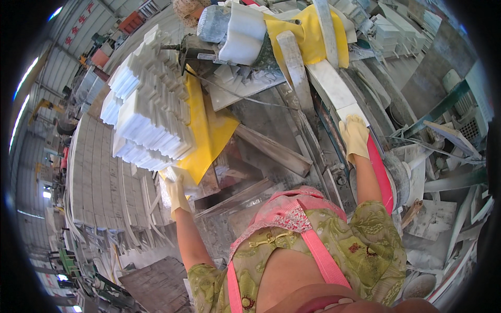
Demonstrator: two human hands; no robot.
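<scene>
One white tile (349,110) under right fingers (354,123)

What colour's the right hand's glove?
Pale cream-yellow; the glove shows best in the head view.

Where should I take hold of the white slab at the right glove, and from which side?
Probably by its near end, coming from the wearer's side: the white slab's far end seems butted against the next slab, while its near end, at the right hand, faces bare red belt.
</scene>
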